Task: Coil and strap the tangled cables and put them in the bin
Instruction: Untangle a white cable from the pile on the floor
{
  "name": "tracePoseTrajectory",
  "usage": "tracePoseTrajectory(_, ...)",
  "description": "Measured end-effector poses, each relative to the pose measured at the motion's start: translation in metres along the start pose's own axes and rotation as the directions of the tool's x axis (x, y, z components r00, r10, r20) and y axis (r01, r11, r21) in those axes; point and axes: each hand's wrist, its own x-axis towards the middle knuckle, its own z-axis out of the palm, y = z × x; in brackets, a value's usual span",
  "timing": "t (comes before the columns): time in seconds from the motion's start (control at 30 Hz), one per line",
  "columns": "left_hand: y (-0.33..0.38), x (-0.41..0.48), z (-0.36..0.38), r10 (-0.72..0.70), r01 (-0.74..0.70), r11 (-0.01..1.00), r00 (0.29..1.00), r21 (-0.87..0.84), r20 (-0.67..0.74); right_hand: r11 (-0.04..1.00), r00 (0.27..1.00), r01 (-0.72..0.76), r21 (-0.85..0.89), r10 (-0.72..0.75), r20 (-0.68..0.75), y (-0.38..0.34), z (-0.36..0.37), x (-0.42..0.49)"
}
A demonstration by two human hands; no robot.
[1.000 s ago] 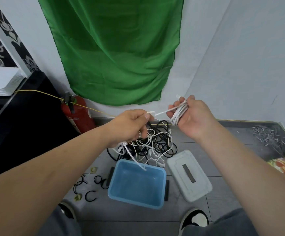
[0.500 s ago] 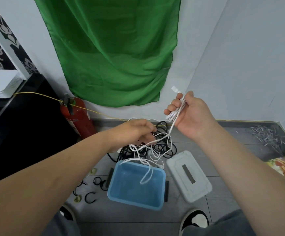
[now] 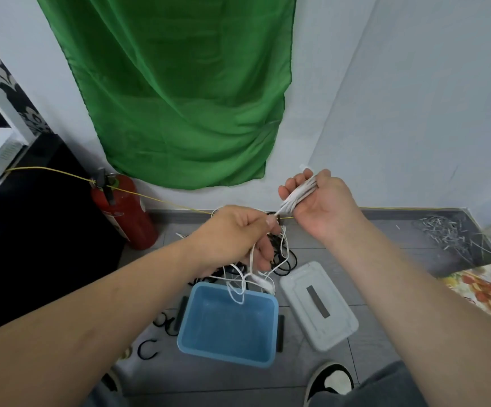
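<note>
My right hand (image 3: 323,204) grips the coil (image 3: 298,195) mid-frame; loose cable (image 3: 279,257) trails down-left through my pinching left hand (image 3: 238,239), over the bin (image 3: 229,348)

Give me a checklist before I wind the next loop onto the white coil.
1. Coil secure: right hand grips the coil: ok.
2. Feed held: left hand pinches the cable just below the coil: ok.
3. Slack free: loose loops cross each other over the bin's far rim, near the black cables; snagged or not: cannot tell.
4. Bin open: lid lies beside it: ok.
5. Strap ready: straps lie left of the bin, none in hand: not ok.
</note>
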Motion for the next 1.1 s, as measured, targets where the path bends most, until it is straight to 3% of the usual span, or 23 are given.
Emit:
tracePoseTrajectory(0.07, -0.003, 0.001, -0.001, -0.080, 0.076, 0.996, 0.990, 0.042, 0.117, 0.999, 0.998, -0.042, 0.005, 0.042, 0.046, 0.001, 0.002, -0.003)
tracePoseTrajectory(0.23, -0.016, 0.006, -0.016, -0.068, 0.027, 0.976, 0.981, 0.218, 0.179, 0.971, 0.943, -0.231, 0.059, 0.209, 0.258, -0.012, -0.001, -0.010)
tracePoseTrajectory(0.3, -0.022, 0.005, -0.023, -0.113, 0.049, 0.949, 0.975, 0.311, 0.192, 0.955, 0.893, -0.291, -0.049, 0.290, 0.344, -0.022, -0.007, -0.013)
tracePoseTrajectory(0.4, -0.025, 0.003, -0.038, -0.136, 0.046, 0.888, 0.977, 0.458, 0.167, 0.866, 0.729, -0.364, -0.343, 0.494, 0.473, -0.029, -0.014, -0.018)
tracePoseTrajectory(0.5, -0.028, 0.006, -0.058, -0.093, 0.002, 0.791, 0.989, 0.612, 0.116, 0.652, 0.602, -0.290, -0.700, 0.693, 0.397, -0.030, -0.016, -0.025)
tracePoseTrajectory(0.6, -0.028, 0.009, -0.070, 0.000, 0.005, 0.787, 1.000, 0.617, -0.007, 0.328, 0.515, -0.135, -0.935, 0.829, 0.216, -0.024, -0.014, -0.036)
tracePoseTrajectory(0.67, -0.021, 0.010, -0.068, 0.089, -0.010, 0.808, 0.990, 0.589, -0.105, 0.092, 0.570, -0.032, -0.995, 0.819, 0.058, -0.009, -0.013, -0.042)
tracePoseTrajectory(0.73, -0.012, 0.011, -0.060, 0.176, -0.034, 0.813, 0.966, 0.582, -0.189, -0.031, 0.698, -0.010, -0.999, 0.715, -0.029, 0.010, -0.014, -0.041)
tracePoseTrajectory(0.8, -0.003, 0.012, -0.050, 0.233, -0.059, 0.825, 0.942, 0.562, -0.243, 0.063, 0.814, -0.061, -0.996, 0.581, -0.013, 0.025, -0.015, -0.034)
tracePoseTrajectory(0.87, 0.004, 0.010, -0.040, 0.240, -0.080, 0.857, 0.936, 0.509, -0.257, 0.283, 0.891, -0.128, -0.951, 0.454, 0.016, 0.029, -0.013, -0.025)
tracePoseTrajectory(0.97, 0.008, 0.005, -0.026, 0.190, -0.119, 0.908, 0.971, 0.401, -0.143, 0.578, 0.949, -0.115, -0.808, 0.305, 0.083, 0.025, -0.008, -0.017)
tracePoseTrajectory(1.1, -0.003, 0.002, -0.018, 0.123, -0.116, 0.938, 0.992, 0.326, 0.000, 0.856, 0.993, -0.064, -0.514, 0.108, 0.057, 0.020, -0.001, -0.014)
